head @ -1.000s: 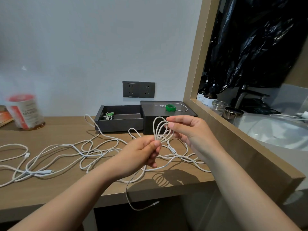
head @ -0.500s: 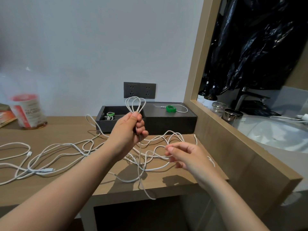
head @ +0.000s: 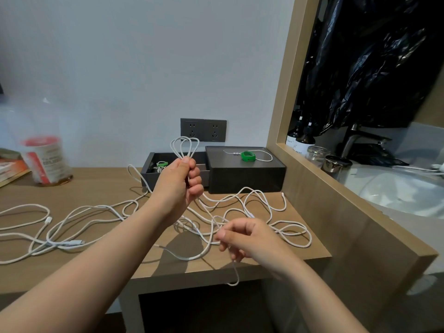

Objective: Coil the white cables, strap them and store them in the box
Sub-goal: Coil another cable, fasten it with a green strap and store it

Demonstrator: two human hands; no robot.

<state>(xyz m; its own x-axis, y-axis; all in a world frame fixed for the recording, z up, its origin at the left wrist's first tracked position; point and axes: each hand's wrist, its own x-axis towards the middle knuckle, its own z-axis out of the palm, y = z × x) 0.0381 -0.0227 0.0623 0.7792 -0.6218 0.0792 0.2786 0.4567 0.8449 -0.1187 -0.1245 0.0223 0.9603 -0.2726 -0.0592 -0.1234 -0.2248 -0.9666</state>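
My left hand [head: 180,182] grips a bundle of white cable loops [head: 184,146] that stick up above the fist, in front of the open dark box [head: 153,159]. Lower and nearer, my right hand [head: 242,236] pinches the same cable's slack, whose tail [head: 235,275] hangs over the desk's front edge. More white cables [head: 79,227] lie tangled across the desk. A coiled cable with a green strap [head: 160,165] lies inside the box. On the box lid [head: 242,174] rest a green strap [head: 248,156] and a thin white cable.
A red-labelled jar [head: 45,159] and books [head: 9,164] stand at the far left of the wooden desk [head: 96,188]. Wall sockets [head: 203,130] sit behind the box. A wooden frame [head: 336,212] borders the right, with bottles, jars and a sink beyond.
My left hand rose with the loops to in front of the box. My right hand let go of the loops, dropped toward the desk's front edge and took the slack.
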